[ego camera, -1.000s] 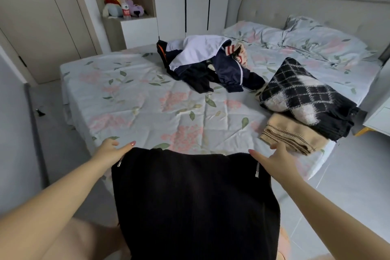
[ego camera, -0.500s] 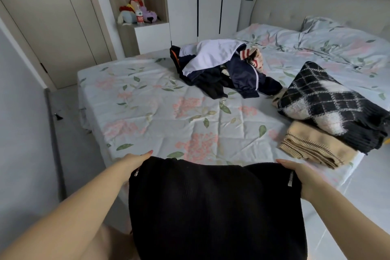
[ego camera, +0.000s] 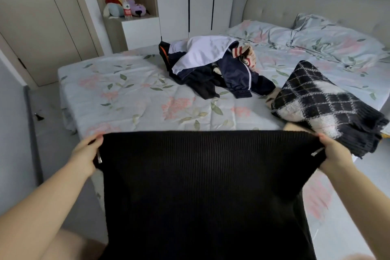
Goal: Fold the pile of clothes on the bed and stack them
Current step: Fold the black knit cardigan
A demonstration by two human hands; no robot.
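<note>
Both hands had spread apart, the left hand (ego camera: 85,155) and right hand (ego camera: 334,154) gripping a black ribbed knit garment (ego camera: 200,186) taut above the bed (ego camera: 137,99).

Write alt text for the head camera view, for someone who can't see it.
A person's left hand and right hand grip the top corners of a black ribbed knit garment, holding it stretched wide over the near edge of a floral-sheeted bed. Further back lies an unfolded pile of clothes, and a folded black-and-white checked sweater sits at the right.
</note>
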